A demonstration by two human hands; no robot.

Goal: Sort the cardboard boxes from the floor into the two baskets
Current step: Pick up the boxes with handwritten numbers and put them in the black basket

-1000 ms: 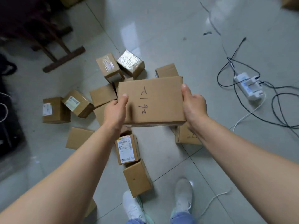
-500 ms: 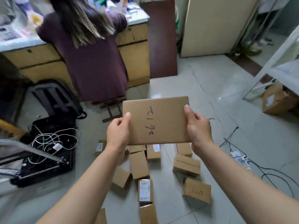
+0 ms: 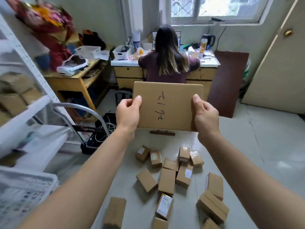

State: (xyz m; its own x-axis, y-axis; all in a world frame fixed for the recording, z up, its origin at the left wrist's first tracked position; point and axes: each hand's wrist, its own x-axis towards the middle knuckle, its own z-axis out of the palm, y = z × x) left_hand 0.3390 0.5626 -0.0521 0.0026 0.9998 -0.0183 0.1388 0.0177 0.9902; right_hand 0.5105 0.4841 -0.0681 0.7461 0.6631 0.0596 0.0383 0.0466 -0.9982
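I hold a flat cardboard box (image 3: 166, 104) with handwritten marks up in front of me, at chest height. My left hand (image 3: 127, 114) grips its left edge, thumb on top. My right hand (image 3: 205, 114) grips its right edge the same way. Below it, several small cardboard boxes (image 3: 166, 179) lie scattered on the tiled floor. A white plastic basket (image 3: 21, 192) shows blurred at the lower left; a second basket is not clearly in view.
A person (image 3: 166, 60) sits with their back to me at a desk (image 3: 125, 70) under the window. A white metal shelf (image 3: 24, 66) stands at left, a black case with cables (image 3: 99, 129) beside it. A door (image 3: 279, 63) is at right.
My view has swung up from the floor to the room. Both hands have lifted the flat box from above the pile to chest height, keeping the same grip.
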